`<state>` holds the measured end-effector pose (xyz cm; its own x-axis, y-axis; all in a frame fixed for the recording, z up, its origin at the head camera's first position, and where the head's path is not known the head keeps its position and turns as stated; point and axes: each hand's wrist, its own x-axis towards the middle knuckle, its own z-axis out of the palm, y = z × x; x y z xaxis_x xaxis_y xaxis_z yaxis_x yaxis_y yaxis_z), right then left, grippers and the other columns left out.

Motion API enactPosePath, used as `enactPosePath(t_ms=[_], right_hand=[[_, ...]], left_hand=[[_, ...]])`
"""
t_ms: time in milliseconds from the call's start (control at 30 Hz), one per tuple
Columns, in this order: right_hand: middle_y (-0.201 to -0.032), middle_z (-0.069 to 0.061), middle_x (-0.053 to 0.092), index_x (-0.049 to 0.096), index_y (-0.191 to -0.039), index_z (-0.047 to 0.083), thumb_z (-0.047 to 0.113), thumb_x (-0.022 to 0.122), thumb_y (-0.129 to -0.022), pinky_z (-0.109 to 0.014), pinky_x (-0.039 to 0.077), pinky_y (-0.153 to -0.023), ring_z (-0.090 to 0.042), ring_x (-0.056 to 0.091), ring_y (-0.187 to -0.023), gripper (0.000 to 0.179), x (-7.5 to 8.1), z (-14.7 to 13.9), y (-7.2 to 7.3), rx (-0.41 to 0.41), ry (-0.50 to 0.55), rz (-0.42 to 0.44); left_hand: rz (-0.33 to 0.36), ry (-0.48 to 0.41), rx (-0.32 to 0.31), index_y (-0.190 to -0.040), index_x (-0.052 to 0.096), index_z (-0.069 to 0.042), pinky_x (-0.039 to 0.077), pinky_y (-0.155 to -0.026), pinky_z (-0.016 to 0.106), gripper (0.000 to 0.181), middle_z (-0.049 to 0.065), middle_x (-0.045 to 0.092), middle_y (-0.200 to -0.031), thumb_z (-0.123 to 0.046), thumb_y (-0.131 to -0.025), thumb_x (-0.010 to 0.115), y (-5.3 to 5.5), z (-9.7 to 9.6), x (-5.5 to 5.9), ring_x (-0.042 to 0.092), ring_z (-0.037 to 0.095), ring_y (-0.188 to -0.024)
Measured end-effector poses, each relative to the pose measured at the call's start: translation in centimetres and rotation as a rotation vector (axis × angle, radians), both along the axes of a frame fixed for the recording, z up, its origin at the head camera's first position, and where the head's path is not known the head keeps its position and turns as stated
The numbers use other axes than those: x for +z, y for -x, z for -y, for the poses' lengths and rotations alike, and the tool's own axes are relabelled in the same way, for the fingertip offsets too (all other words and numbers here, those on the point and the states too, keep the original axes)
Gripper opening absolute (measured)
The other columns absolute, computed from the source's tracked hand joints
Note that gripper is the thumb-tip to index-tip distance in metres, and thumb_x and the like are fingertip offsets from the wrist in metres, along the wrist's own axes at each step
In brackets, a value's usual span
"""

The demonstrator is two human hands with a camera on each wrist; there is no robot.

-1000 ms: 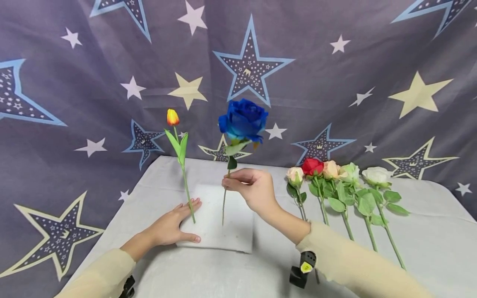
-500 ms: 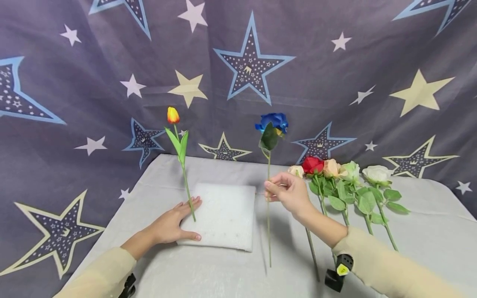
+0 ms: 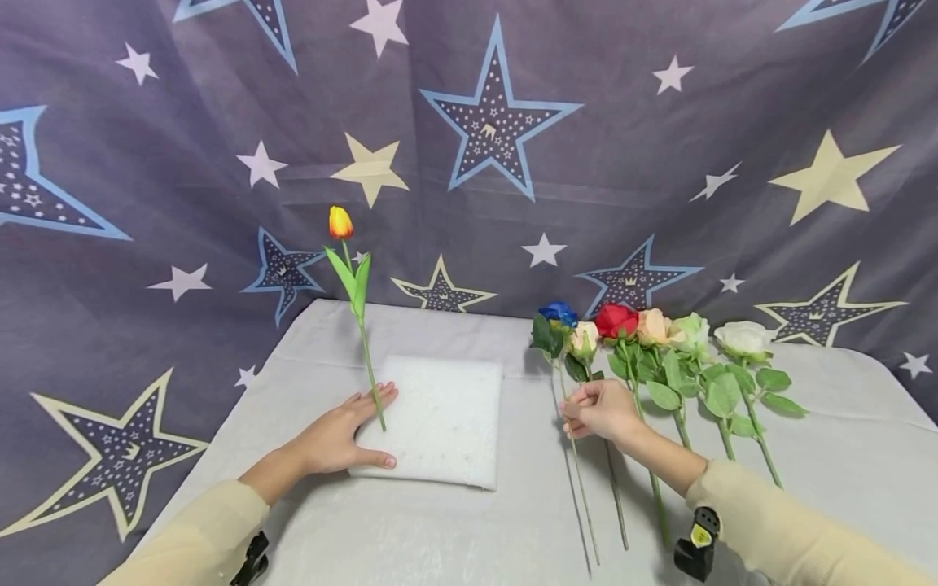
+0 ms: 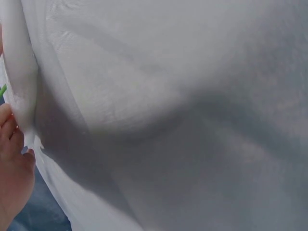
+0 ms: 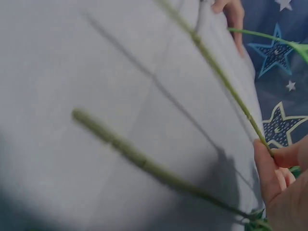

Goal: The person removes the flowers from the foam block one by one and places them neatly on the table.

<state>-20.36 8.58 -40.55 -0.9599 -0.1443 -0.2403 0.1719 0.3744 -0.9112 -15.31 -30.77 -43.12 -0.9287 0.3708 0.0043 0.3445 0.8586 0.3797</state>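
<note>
In the head view my right hand [image 3: 607, 413] pinches the thin stem of a blue rose [image 3: 559, 314] between thumb and fingers. The rose slants low over the table, its shadow a little apart from the stem. The right wrist view shows the pinched stem [image 5: 219, 74] crossing over the cloth. My left hand [image 3: 333, 439] lies with spread fingers on the left edge of a white foam block [image 3: 450, 423]. An orange-yellow tulip [image 3: 340, 224] stands up from that block beside the fingers. At the left wrist view's edge, part of the left hand [image 4: 17, 173] shows.
Right of the blue rose lie a small peach rose [image 3: 585, 338], a red rose [image 3: 617, 321], a larger peach rose [image 3: 655, 327], a pale green rose [image 3: 691, 332] and a white rose [image 3: 742, 338]. A starry curtain [image 3: 454, 228] hangs behind the cloth-covered table [image 3: 410, 537].
My right hand has carried the blue rose from above the foam block rightwards and down, beside the other roses. The left hand and the tulip have stayed in place.
</note>
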Motion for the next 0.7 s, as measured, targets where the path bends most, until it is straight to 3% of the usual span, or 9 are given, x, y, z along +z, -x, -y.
enactPosePath(t_ms=[367, 567, 700], right_hand=[[-0.063, -0.008, 0.069, 0.067, -0.078, -0.006, 0.004, 0.072, -0.081, -0.030, 0.062, -0.057, -0.016, 0.069, -0.053, 0.011, -1.4, -0.5, 0.6, 0.001, -0.138, -0.021], [-0.067, -0.012, 0.069, 0.068, -0.078, -0.005, 0.009, 0.071, -0.084, -0.029, 0.062, -0.055, -0.013, 0.067, -0.052, 0.015, -1.2, -0.1, 0.9, 0.021, -0.216, -0.001], [-0.066, -0.012, 0.070, 0.070, -0.078, -0.005, 0.012, 0.070, -0.086, -0.028, 0.061, -0.053, -0.015, 0.067, -0.052, 0.019, -0.8, 0.0, 0.8, 0.070, -0.287, -0.032]], left_hand=[[0.000, -0.003, -0.002, -0.149, 0.036, -0.009, 0.027, -0.119, 0.053, 0.104, 0.009, 0.033, -0.157, -0.065, -0.069, 0.072, 0.0, -0.1, 0.2, 0.031, 0.035, -0.145], [0.009, 0.004, 0.002, -0.149, 0.035, -0.010, 0.028, -0.119, 0.055, 0.104, 0.009, 0.032, -0.157, -0.066, -0.070, 0.072, 0.0, -0.1, 0.2, 0.031, 0.036, -0.145], [0.010, -0.001, 0.000, -0.149, 0.035, -0.009, 0.027, -0.119, 0.055, 0.104, 0.009, 0.033, -0.157, -0.064, -0.069, 0.072, 0.0, -0.1, 0.2, 0.031, 0.036, -0.145]])
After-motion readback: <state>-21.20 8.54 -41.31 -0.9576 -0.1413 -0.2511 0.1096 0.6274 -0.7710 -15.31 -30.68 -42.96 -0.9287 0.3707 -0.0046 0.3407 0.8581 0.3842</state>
